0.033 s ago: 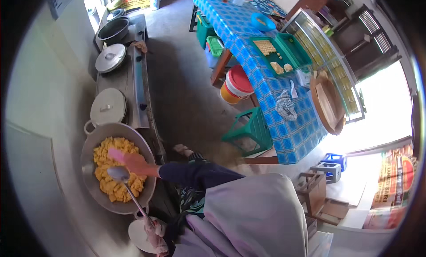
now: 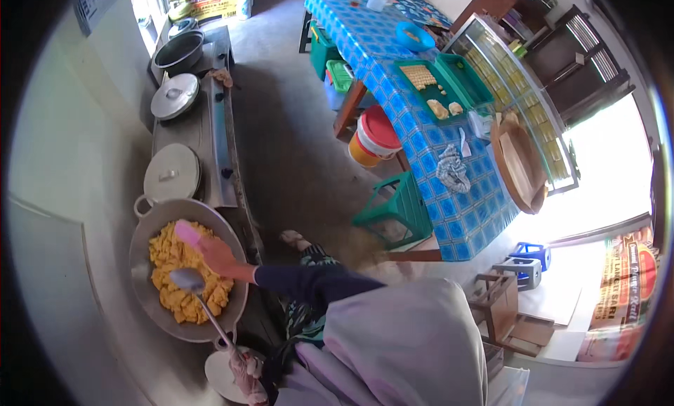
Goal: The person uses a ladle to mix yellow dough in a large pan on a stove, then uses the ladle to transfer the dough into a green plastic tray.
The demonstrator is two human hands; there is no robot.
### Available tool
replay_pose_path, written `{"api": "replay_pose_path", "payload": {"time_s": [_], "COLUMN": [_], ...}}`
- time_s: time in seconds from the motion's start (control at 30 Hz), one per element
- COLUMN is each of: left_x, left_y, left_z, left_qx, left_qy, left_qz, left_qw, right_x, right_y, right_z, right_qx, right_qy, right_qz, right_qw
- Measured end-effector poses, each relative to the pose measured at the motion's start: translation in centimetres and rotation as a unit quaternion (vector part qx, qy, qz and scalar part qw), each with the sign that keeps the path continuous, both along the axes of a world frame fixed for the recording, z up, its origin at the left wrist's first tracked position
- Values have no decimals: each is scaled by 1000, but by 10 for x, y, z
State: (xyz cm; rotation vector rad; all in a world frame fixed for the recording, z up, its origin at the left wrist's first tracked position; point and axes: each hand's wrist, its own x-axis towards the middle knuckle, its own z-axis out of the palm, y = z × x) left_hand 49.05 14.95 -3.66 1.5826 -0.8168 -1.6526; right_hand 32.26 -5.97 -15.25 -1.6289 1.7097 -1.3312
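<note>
A large metal wok (image 2: 144, 280) on the stove holds crumbly yellow food (image 2: 182, 301). My right hand (image 2: 217, 258), at the end of a dark sleeve, grips a pink implement (image 2: 187, 232) over the food. My left hand (image 2: 246, 371), lower down near the wok's handle, is closed round the shaft of a metal ladle (image 2: 187, 280), whose head rests on or just above the food. Under that hand a pale round lid (image 2: 217, 378) is partly hidden.
Lidded pots (image 2: 172, 171) and a dark pot (image 2: 179, 55) line the stove. Across the aisle, a blue-checked table (image 2: 456, 216) bears green trays (image 2: 463, 83), a cloth and a round wooden tray (image 2: 519, 167). A green stool (image 2: 393, 202) and red-lidded bucket (image 2: 375, 136) stand beside it.
My right hand and the pink implement have moved slightly up across the food, away from the ladle's head. The whole view has shifted a little.
</note>
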Motion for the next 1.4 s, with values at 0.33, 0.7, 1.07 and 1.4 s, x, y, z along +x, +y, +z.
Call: {"api": "replay_pose_path", "payload": {"time_s": [0.33,0.7,1.07,1.4], "left_x": [-32,-280,-531,-642], "left_y": [-14,-71,-55,-18], "left_z": [-12,24,28,13], "left_qx": [-44,-94,-152,-343], "left_qy": [-68,-37,22,-107], "left_qz": [-38,-177,-366,-496], "left_qw": [996,979,918,790], "right_x": [-18,-434,-801,-608], "right_y": [-5,173,353,263], "right_z": [-43,60,44,112], "right_qx": [86,-15,150,-125], "right_qy": [-125,-3,361,-430], "right_qz": [68,-334,-565,-201], "right_qw": [986,942,726,871]}}
